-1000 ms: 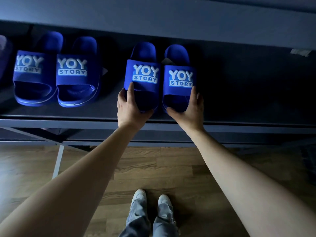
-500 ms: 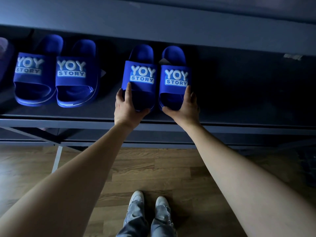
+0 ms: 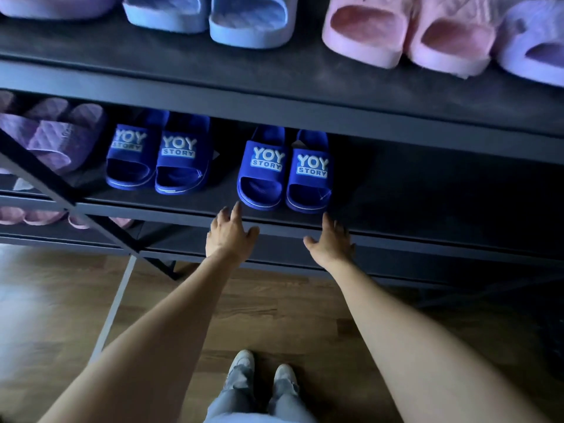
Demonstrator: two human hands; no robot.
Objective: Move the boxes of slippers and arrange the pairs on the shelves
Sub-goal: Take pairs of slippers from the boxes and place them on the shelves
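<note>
Blue rubber YOY STORY slippers (image 3: 283, 172): together on dark shelf (image 3: 412, 190).
Left hand (image 3: 230, 236): spread wide, empty, at their 7 o'clock.
Right hand (image 3: 331, 242): spread wide, empty, at 5 o'clock.

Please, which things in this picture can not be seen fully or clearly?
Head view only:
Pink slippers, top shelf: far ends cut off by the upper edge.
Purple slippers, middle shelf: partly behind the dark diagonal bar, cut by the left edge.
Pale slippers, lowest shelf: mostly hidden by the middle shelf.
</note>
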